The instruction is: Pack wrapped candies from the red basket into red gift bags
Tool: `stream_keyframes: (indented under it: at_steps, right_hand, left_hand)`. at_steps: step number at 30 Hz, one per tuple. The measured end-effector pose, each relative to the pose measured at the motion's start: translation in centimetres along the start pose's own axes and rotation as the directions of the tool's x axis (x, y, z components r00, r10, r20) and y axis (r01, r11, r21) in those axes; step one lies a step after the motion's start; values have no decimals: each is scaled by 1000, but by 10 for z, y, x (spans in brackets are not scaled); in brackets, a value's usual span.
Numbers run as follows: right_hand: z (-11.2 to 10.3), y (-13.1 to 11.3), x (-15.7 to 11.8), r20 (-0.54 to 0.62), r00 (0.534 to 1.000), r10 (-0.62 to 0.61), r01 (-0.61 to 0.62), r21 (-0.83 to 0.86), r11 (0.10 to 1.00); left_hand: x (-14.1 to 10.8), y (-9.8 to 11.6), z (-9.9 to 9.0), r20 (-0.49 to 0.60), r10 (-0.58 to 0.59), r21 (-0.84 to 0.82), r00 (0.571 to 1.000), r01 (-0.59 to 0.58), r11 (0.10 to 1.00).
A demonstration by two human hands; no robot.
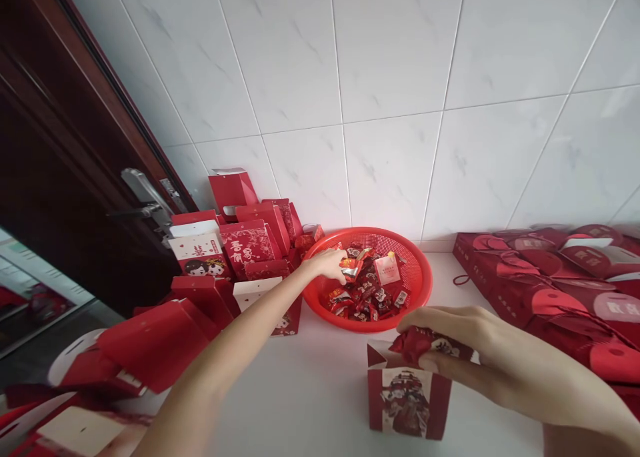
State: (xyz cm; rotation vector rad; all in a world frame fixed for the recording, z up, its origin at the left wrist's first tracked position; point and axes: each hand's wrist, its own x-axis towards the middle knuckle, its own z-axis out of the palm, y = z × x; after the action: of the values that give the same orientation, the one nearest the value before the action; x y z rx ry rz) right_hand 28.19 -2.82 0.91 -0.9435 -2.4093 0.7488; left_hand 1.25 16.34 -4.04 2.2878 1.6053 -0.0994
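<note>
In the head view, the left grip (330, 265) is over the left side of the red basket (427, 290). Its fingers are bent and nearly closed, right at a shiny orange and white candy (351, 268). The candy is just past the fingertips, on the side away from the arm. I cannot tell if the fingers pinch it or only touch it. More little candies and a pink packet (387, 270) lie in the basket.

The right grip (465, 340) is closed on some red candies (417, 345). They sit between the thumb and the fingers, right at the open top of the small box (409, 403). The box stands up on the white desk (305, 390), in front of the basket.

Lots of red boxes (250, 247) are bunched up left of the basket. A big pile of red packs (540, 283) is on the right.
</note>
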Motion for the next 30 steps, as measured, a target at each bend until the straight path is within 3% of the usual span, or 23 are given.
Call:
stream_keyframes:
  at_steps: [5,8,10,12,13,17,21,23,25,27,30]
  right_hand:
    - [-10,0,-2,-79,996,42,-40,31,999]
    - [-14,3,-3,-109,992,61,-52,85,995]
    - [-17,6,-5,-139,988,72,-55,121,991]
    - [-20,9,-5,-160,984,82,-59,139,989]
    - [-20,10,-4,-162,983,83,-60,140,988]
    - [-21,12,1,-156,986,53,-32,130,991]
    - [-15,14,6,-130,992,-1,15,103,995]
    - [-13,14,7,-116,993,-35,46,93,995]
    - [-12,14,8,-127,990,-59,70,83,994]
    - [-12,12,8,-150,986,-67,79,75,994]
    - [-14,8,6,-182,982,-57,73,82,994]
  left_hand:
    - [-12,6,-14,-92,-12,0,996,12,1000]
    - [-37,24,-22,-108,137,-114,985,-150,982]
    - [-64,38,-27,-189,311,-396,931,-362,844]
    - [-99,51,-28,-244,475,-470,846,-531,705]
    - [-117,57,-25,-257,512,-452,820,-570,686]
    - [-164,72,6,-250,442,-306,861,-503,808]
    - [-167,79,48,-349,305,-317,886,-418,851]
    - [-163,81,61,-441,264,-379,858,-445,811]
    - [-163,84,66,-569,219,-405,792,-502,764]
    - [-165,86,67,-631,225,-395,743,-557,730]
    - [-167,90,70,-569,305,-405,764,-583,705]
